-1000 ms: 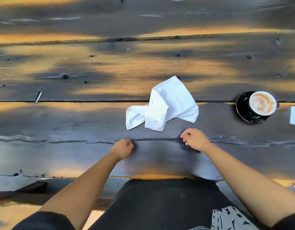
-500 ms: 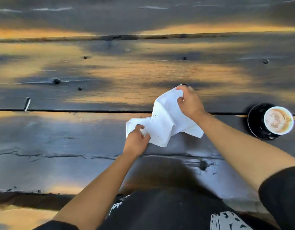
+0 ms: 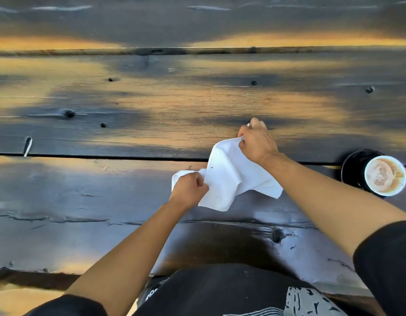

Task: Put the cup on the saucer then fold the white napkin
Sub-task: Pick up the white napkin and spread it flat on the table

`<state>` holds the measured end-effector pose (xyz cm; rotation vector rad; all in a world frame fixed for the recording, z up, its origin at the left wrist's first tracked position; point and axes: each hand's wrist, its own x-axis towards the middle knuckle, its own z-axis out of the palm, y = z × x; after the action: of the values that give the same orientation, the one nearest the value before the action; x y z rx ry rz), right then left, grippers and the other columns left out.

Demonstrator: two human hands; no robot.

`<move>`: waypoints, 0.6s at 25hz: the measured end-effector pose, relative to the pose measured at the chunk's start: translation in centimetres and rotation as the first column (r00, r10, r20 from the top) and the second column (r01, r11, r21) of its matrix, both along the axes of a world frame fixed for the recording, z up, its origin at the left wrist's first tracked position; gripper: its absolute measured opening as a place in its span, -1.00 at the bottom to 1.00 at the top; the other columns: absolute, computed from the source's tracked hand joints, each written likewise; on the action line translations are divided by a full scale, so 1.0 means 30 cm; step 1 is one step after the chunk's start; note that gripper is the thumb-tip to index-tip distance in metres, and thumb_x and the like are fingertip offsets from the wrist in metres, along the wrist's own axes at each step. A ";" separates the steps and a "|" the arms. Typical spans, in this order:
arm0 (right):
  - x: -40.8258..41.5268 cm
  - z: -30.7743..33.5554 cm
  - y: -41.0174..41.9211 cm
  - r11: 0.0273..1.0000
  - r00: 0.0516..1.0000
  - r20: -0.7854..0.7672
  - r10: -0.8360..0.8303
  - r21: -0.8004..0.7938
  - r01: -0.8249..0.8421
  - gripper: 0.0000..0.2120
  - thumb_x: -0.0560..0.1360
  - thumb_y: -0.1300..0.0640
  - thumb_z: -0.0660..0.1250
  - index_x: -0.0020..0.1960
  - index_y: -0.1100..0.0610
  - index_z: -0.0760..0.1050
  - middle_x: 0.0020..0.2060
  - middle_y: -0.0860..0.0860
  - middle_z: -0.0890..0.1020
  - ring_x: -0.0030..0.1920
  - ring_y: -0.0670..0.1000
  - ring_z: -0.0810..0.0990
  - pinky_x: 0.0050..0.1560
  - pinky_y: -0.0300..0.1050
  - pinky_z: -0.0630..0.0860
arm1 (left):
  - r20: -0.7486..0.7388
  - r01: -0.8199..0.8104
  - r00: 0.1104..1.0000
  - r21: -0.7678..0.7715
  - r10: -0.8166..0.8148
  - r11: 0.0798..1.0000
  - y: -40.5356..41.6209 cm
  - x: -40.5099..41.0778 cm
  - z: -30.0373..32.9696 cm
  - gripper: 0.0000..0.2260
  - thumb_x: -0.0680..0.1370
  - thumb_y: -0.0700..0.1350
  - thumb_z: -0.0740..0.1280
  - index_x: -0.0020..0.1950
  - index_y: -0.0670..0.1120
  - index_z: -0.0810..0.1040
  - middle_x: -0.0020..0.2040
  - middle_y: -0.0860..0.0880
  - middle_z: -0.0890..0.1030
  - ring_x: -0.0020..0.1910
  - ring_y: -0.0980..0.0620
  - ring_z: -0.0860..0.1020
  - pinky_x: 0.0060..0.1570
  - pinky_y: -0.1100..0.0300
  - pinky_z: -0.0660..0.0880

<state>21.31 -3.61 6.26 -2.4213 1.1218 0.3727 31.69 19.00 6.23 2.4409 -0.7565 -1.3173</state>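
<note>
Left hand (image 3: 188,188) pinches the near corner of the crumpled white napkin (image 3: 231,176); right hand (image 3: 256,142) grips its far corner; cup (image 3: 385,174) sits on the saucer (image 3: 351,171), well right on the counter (image 3: 106,201).

Both bare forearms are reaching forward over the table edge toward the white napkin (image 3: 229,176), sleeves dark at the upper arms. The left hand (image 3: 189,190) is sitting at the napkin's near-left end, fingers curled and pinching the cloth there. The right hand (image 3: 258,142) is stretching further out to the napkin's far corner, knuckles up, thumb and fingers pinching that corner.
</note>
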 end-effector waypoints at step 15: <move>-0.305 0.152 0.052 0.992 0.993 0.106 0.051 -0.121 -0.038 -0.78 0.59 -0.03 0.25 -0.15 0.07 0.50 0.08 0.01 0.42 0.16 0.08 0.37 0.23 0.03 0.37 | 0.105 -0.147 0.975 -0.353 0.195 0.924 0.094 0.184 0.267 -0.86 0.64 -0.08 0.27 -0.09 -0.08 0.39 -0.25 0.05 0.53 -0.26 0.01 0.47 -0.29 0.10 0.34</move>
<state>12.16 -2.05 10.82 -2.5401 1.0717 0.1901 37.22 21.83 14.24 2.2703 -0.7169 -0.8740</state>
